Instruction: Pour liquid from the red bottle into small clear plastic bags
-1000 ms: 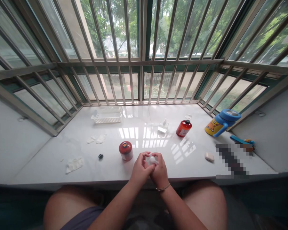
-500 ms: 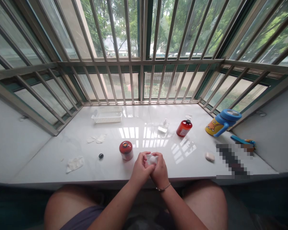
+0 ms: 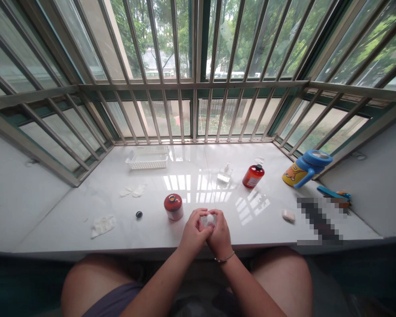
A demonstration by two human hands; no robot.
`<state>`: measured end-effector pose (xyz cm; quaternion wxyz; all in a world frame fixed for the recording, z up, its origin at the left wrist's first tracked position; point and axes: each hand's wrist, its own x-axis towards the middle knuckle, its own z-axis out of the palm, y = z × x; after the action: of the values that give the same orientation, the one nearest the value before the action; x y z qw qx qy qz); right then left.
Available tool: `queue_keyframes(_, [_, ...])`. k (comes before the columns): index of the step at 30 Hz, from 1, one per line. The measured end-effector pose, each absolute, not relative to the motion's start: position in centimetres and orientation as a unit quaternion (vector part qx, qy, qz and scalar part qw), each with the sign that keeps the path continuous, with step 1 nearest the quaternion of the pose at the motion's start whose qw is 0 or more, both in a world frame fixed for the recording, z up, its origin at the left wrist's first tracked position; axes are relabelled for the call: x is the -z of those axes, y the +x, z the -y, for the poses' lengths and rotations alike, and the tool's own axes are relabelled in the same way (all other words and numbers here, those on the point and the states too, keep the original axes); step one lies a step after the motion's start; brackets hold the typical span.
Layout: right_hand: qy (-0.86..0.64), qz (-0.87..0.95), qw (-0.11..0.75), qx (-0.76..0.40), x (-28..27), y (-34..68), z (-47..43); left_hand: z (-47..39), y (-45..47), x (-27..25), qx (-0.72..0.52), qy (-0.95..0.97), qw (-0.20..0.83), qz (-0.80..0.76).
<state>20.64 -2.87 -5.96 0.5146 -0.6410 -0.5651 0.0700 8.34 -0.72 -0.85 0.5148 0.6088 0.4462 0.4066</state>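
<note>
Close to the front edge of the white counter, my left hand (image 3: 198, 228) and my right hand (image 3: 218, 231) are cupped together, fingers curled. Between them they hold a small translucent container (image 3: 210, 219) with a whitish rounded top; its lower part is hidden by my fingers. A thumb presses against its near side. Just left of my hands stands an upright dark red bottle (image 3: 174, 208) with its neck uncapped. Farther left, a small black cap (image 3: 139, 215) lies on the counter.
Behind my hands stand a clear pump bottle (image 3: 225, 174) and a capped red bottle (image 3: 253, 177). A white basket (image 3: 147, 164) sits at the back left, with crumpled tissues (image 3: 103, 226) nearer. Rightward are a pale soap-like piece (image 3: 288, 215), a blue-yellow mug (image 3: 305, 169) and a blue tool (image 3: 331, 193).
My hands stay almost in place around the translucent container. Its whitish top has shifted slightly and looks narrower and more upright. Everything on the counter stays where it was.
</note>
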Motion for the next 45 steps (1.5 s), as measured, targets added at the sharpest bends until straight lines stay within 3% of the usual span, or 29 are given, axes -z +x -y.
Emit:
queue_keyframes(19, [-0.637, 0.565, 0.517, -0.088, 6.5, 20.8, 2.8, 0.8, 8.8, 0.1, -0.425, 0.609, 0.488, -0.458])
queue_keyframes(37, [-0.626, 0.592, 0.506, -0.024, 7.0, 20.7, 2.7, 1.1, 8.6, -2.2, -0.423, 0.646, 0.453, -0.445])
queue_keyframes(45, [-0.636, 0.573, 0.509, -0.090, 6.8, 20.8, 2.8, 1.4, 7.7, -3.8, -0.455, 0.690, 0.398, -0.398])
